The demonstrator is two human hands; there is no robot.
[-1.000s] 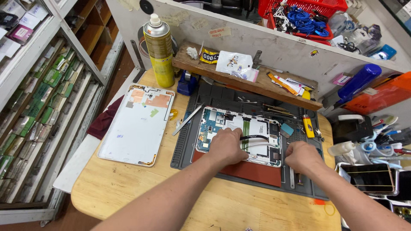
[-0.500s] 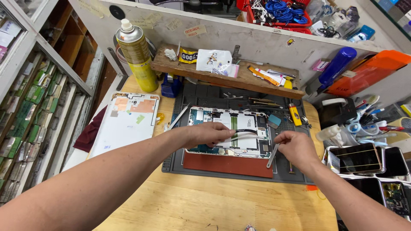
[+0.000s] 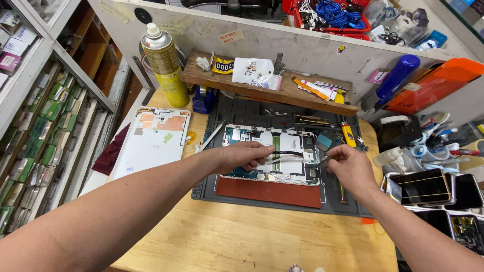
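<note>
Over grey mat [image 3: 262, 199]: opened tablet [image 3: 282, 151] long axis left-right, both hands [image 3: 244, 156] [image 3: 350, 166] on it

Bright, even light, slight edge warp

Light falls from overhead, bright and even. The hands cast soft, short shadows on the tablet [image 3: 272, 153]. Its white plate is mildly glary. Centre is sharp; shelf lines left of the tablet bow outward, and the near forearms look slightly soft.
</note>
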